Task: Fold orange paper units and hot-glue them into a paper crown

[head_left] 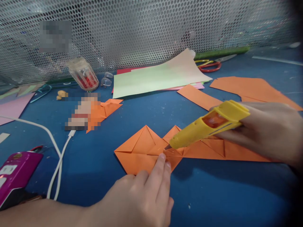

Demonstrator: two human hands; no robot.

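Observation:
A folded orange paper piece lies on the blue table, joined to a second folded orange piece on its right. My right hand is closed round a yellow glue gun, whose nozzle tip touches the paper where the two pieces meet. My left hand rests at the near edge, fingers together, with two fingertips pressing down on the orange paper right beside the nozzle.
A stack of light green, cream and pink paper sheets lies at the back, with orange offcuts and red-handled scissors to the right. A small jar, white cables and a magenta device sit left. Perforated metal mesh forms the back wall.

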